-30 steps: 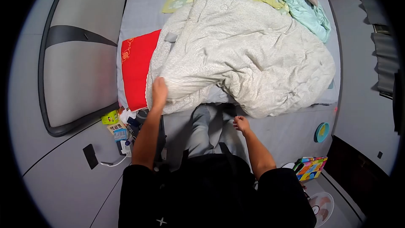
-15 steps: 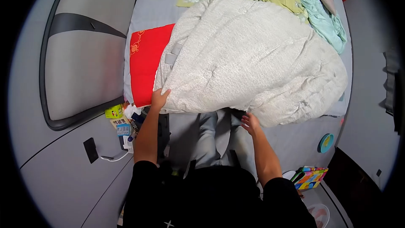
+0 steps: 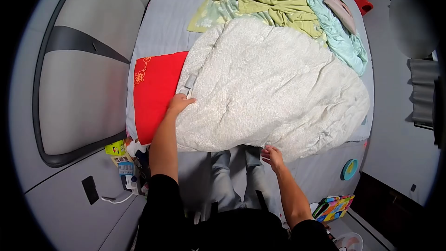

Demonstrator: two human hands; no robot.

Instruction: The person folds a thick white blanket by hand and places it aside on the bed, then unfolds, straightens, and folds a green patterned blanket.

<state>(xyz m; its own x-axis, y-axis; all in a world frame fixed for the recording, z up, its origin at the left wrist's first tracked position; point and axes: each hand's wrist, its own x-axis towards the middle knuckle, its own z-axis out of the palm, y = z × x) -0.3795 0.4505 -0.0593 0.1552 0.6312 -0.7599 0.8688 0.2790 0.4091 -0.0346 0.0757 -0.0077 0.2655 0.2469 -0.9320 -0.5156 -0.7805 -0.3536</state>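
A puffy white patterned quilt (image 3: 274,83) covers the near middle of the bed, with a grey tag at its left edge. Just below that tag, my left hand (image 3: 180,103) grips the quilt's left edge, its thumb lying over the fabric. Beside it is a red pillow (image 3: 158,95) with gold embroidery, partly under the quilt. My right hand (image 3: 274,157) is at the quilt's near edge with its fingers apart and pointing left. Its fingertips are close to the hem; whether they touch it is hard to make out.
Yellow-green bedding (image 3: 276,2), a mint sheet (image 3: 334,39) and a pink pillow (image 3: 340,11) lie across the far side. A padded grey headboard (image 3: 83,93) stands left. Small boxes (image 3: 124,165) crowd the near left corner. A turquoise round object (image 3: 349,169) is at right.
My left hand has moved up along the quilt's left edge, nearer the tag. My view has shifted, so the bed sits lower and a white pillow shows at the top.
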